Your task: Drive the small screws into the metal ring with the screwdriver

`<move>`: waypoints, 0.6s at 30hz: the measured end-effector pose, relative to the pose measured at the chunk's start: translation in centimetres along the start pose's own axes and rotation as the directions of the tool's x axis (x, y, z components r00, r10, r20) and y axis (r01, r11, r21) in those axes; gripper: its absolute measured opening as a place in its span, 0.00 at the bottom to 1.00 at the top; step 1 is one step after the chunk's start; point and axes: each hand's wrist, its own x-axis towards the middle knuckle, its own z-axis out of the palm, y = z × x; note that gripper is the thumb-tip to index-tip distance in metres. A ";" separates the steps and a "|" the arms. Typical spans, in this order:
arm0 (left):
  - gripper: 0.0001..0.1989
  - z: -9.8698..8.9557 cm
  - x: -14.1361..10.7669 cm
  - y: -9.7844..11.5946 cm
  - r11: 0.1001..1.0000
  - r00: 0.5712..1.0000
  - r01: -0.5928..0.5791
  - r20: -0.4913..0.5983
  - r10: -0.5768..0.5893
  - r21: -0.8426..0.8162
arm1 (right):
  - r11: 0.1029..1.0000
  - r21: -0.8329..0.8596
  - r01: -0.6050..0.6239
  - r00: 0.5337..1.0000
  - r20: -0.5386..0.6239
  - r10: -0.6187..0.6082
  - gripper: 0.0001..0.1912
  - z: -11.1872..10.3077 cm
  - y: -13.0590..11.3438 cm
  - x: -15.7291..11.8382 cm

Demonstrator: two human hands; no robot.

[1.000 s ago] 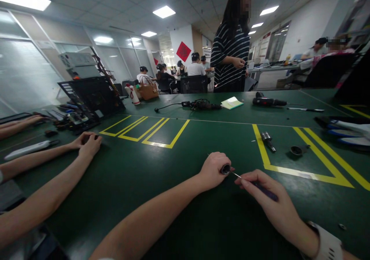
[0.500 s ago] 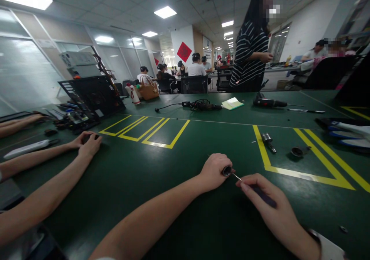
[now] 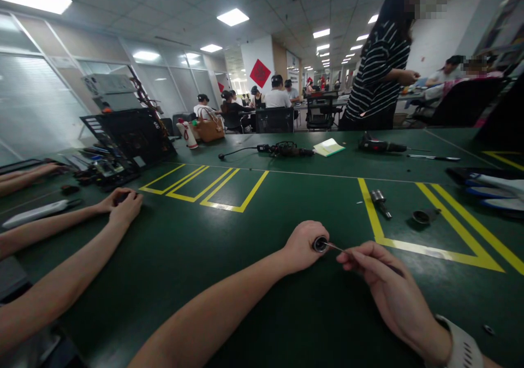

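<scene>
Through the head camera I see the green table (image 3: 204,248) and, beyond it, a person in a striped shirt (image 3: 379,78). A dark power tool (image 3: 379,145) lies near the far edge. Off to the left are a co-worker's hands (image 3: 123,207). In the yellow tape frame (image 3: 434,249) lie a cup-shaped part (image 3: 424,217) and a stepped metal part (image 3: 380,201).

Near the middle, my left hand (image 3: 303,242) is wrapped round a round metal part (image 3: 318,245), its open mouth facing me. My right hand (image 3: 387,280) pinches a thin tool (image 3: 338,248), its shaft reaching the mouth's right edge; I can't tell whether the tip is inside. I judge this to be close work at the rim, calling for a firm left grip and small, light right-hand motions. Smallest, a little ring (image 3: 488,330) lies at the right.
</scene>
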 end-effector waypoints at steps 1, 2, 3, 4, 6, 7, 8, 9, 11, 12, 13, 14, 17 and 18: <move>0.07 0.0 0.0 0.0 1.000 1.000 -0.003 -0.001 0.003 0.008 | 1.000 -0.025 0.011 1.000 -0.008 -0.011 0.09 0.0 0.0 -0.1; 0.08 0.1 0.0 0.0 1.000 1.000 -0.009 -0.002 0.009 0.021 | 0.997 -0.075 0.026 1.000 -0.008 -0.026 0.09 0.0 0.0 -0.3; 0.08 0.1 0.0 0.0 0.999 1.000 -0.015 -0.003 0.015 0.038 | 0.988 -0.146 0.048 0.999 -0.002 -0.049 0.09 0.0 -0.1 -0.5; 0.08 0.1 0.0 0.0 0.998 1.000 -0.019 -0.004 0.019 0.055 | 0.972 -0.224 0.075 0.997 0.010 -0.075 0.09 0.1 -0.2 -0.6; 0.09 0.2 0.0 0.0 0.997 1.000 -0.018 -0.002 0.018 0.080 | 0.930 -0.348 0.121 0.993 0.043 -0.113 0.10 0.2 -0.4 -0.9; 0.09 0.2 0.0 0.0 0.996 1.000 -0.016 -0.001 0.016 0.084 | 0.922 -0.365 0.126 0.992 0.052 -0.115 0.11 0.2 -0.4 -0.9; 0.09 0.2 0.0 0.0 0.996 1.000 -0.017 0.001 0.017 0.084 | 0.936 -0.334 0.108 0.994 0.044 -0.099 0.10 0.2 -0.4 -0.9; 0.09 0.2 -0.1 0.0 0.997 1.000 -0.019 0.002 0.019 0.077 | 0.959 -0.274 0.076 0.997 0.026 -0.071 0.10 0.3 -0.4 -0.8; 0.08 0.2 -0.1 0.0 0.999 1.000 -0.025 -0.003 0.025 0.047 | 0.991 -0.134 0.005 1.000 -0.011 -0.006 0.10 0.2 -0.3 -0.6; 0.08 0.2 -0.1 -0.1 0.999 1.000 -0.026 -0.011 0.026 0.023 | 0.997 -0.076 -0.020 1.000 -0.022 0.018 0.10 0.2 -0.2 -0.5; 0.08 0.2 -0.1 -0.1 1.000 1.000 -0.026 -0.018 0.026 -0.004 | 0.999 -0.033 -0.036 0.999 -0.028 0.035 0.10 0.2 -0.1 -0.3; 0.08 0.2 -0.1 -0.1 0.999 1.000 -0.022 -0.021 0.022 -0.031 | 0.999 -0.006 -0.046 0.999 -0.026 0.045 0.10 0.2 -0.1 -0.2; 0.08 0.2 0.0 -0.2 0.997 1.000 0.005 -0.011 -0.006 -0.081 | 0.997 0.047 -0.064 0.998 -0.012 0.065 0.09 0.2 0.0 -0.2; 0.08 0.2 0.1 -0.2 0.996 1.000 0.016 -0.008 -0.017 -0.089 | 0.996 0.059 -0.067 0.998 -0.009 0.067 0.09 0.1 0.0 -0.2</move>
